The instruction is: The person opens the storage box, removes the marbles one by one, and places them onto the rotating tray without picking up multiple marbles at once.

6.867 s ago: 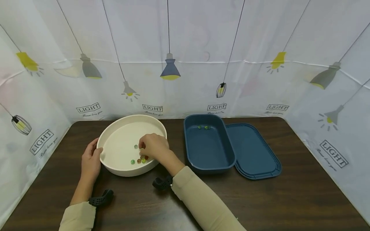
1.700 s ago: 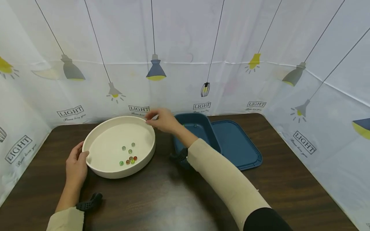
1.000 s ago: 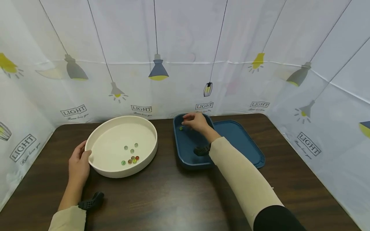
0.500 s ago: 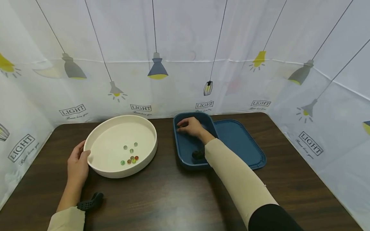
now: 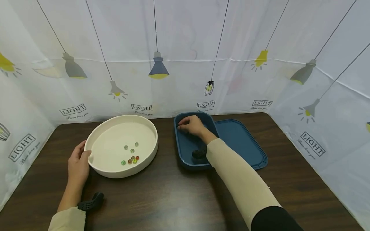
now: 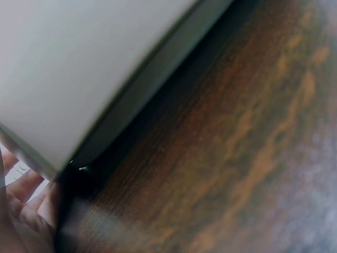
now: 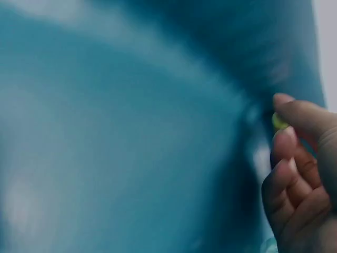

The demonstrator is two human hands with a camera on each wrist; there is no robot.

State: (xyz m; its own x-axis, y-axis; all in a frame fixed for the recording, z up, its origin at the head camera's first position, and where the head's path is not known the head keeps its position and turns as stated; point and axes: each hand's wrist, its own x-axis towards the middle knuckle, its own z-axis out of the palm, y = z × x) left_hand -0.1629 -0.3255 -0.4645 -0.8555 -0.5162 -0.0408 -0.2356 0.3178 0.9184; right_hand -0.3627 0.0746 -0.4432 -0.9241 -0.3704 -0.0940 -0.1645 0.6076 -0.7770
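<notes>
My left hand (image 5: 78,165) holds the near-left wall of a round cream tray (image 5: 111,138), its thumb over the rim. Several glass marbles lie on the tray floor, among them a green marble (image 5: 123,162) and a red marble (image 5: 137,158). My right hand (image 5: 192,125) is down inside a deep blue rectangular box (image 5: 185,150), close to its far left wall. In the right wrist view, its thumb and finger pinch a yellow-green marble (image 7: 278,122). Another clear glass marble (image 7: 269,245) shows at the bottom edge there, below the hand.
A flat blue lid (image 5: 240,141) lies right of the box, partly hidden behind it and the sleeve. Both containers stand on a dark wooden table (image 5: 162,192). A white curtain (image 5: 185,86) printed with lamps closes off the back and sides.
My right hand has gone from the cream tray across into the blue box, then lower toward its left wall, covering the green marble seen there. The left hand keeps its hold.
</notes>
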